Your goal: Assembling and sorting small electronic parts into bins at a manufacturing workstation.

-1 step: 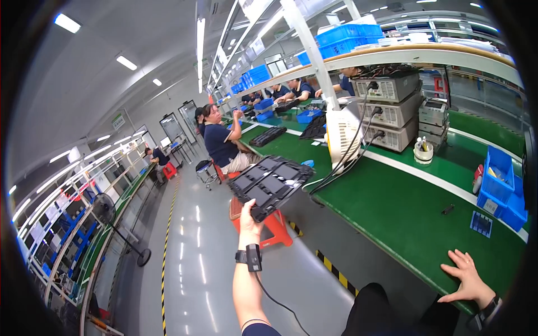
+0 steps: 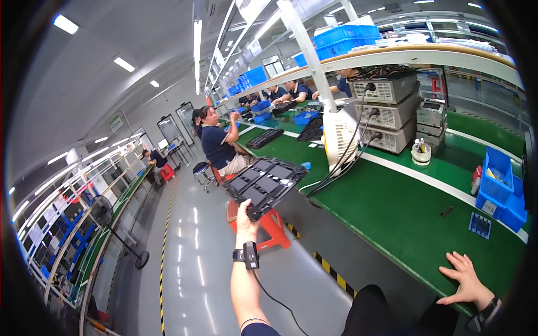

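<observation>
My left hand (image 2: 246,220), its arm stretched out, grips the near corner of a black plastic frame (image 2: 259,197) with several dark rectangular panels set in it. The frame hangs tilted in the air above a red stool, beside the green bench (image 2: 370,218). My right hand (image 2: 467,281) lies on the bench's near edge with fingers spread and nothing in it. Closest to that hand is a small dark blue panel (image 2: 479,225) on the bench, with a small black piece (image 2: 446,211) to its left.
Blue bins (image 2: 499,185) and a white pen cup (image 2: 421,152) stand on the bench. Stacked grey power units (image 2: 386,115) with cables sit by a cream fan-like unit (image 2: 339,137). A co-worker (image 2: 218,140) sits farther along. Below the frame is the red stool (image 2: 272,229).
The black frame in my left hand has moved very slightly to the left. The whole view has shifted a little too. My right hand stays on the bench edge.
</observation>
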Available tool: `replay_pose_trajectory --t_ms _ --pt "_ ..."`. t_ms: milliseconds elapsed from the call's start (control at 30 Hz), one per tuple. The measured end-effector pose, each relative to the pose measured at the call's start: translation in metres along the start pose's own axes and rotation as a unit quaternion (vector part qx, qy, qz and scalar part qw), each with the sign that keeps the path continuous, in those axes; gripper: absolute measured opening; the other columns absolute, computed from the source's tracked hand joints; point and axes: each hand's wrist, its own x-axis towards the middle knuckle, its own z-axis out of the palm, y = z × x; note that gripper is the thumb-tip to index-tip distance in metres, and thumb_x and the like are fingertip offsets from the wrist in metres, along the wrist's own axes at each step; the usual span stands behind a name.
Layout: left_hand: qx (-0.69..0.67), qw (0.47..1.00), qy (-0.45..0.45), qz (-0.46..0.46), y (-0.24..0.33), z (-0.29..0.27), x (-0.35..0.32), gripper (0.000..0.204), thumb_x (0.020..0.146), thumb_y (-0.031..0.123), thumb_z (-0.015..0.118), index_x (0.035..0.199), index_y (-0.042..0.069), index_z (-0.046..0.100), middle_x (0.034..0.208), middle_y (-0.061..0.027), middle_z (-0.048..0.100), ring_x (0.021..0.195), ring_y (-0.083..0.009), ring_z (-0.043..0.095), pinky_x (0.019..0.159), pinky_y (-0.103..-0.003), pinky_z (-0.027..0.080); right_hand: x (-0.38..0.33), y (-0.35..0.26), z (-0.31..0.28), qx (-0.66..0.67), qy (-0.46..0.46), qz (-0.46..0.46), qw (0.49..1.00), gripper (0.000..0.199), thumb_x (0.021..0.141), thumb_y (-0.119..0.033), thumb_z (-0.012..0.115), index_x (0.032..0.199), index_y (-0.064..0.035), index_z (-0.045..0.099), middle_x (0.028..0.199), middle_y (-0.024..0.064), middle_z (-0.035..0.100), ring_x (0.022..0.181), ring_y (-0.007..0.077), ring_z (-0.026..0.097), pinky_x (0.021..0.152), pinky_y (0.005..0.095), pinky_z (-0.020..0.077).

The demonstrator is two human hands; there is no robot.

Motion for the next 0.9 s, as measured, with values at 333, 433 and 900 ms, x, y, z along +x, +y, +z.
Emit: replay_pose_trajectory --t_ms 333,433,900 --pt "-0.08 0.996 0.036 0.023 -0.04 -0.01 0.143 0.015 0.076 0.002 0.058 0.09 0.004 0.052 0.082 -0.0038 0.058 0.074 -0.0185 0.059 0.072 -0.036 0.051 0.011 -0.007 -0.003 -0.067 0.008 -0.011 0.998 0.07 0.051 -0.057 0.072 0.109 -0.018 0.062 0.126 0.021 0.042 0.12 0.0402 0.034 0.098 0.0581 0.0211" --pt "-0.094 0.994 0.037 0.046 -0.061 -0.033 0.181 0.018 0.076 0.004 0.057 0.093 -0.001 0.052 0.093 -0.0106 0.06 0.086 -0.0247 0.059 0.083 -0.039 0.049 0.013 -0.009 -0.005 -0.077 0.004 -0.014 0.997 0.07 0.05 -0.057 0.073 0.107 -0.0185 0.063 0.126 0.0208 0.042 0.12 0.0402 0.034 0.098 0.0575 0.0215" --pt "-0.06 0.996 0.014 0.07 -0.131 -0.057 0.285 0.027 0.08 0.008 0.058 0.105 0.001 0.05 0.101 -0.0126 0.059 0.092 -0.0263 0.058 0.08 -0.042 0.05 0.03 -0.033 -0.021 -0.072 -0.042 0.035 0.996 0.071 0.054 -0.039 0.069 0.118 -0.0142 0.053 0.135 0.0199 0.034 0.126 0.039 0.028 0.103 0.054 0.0182"
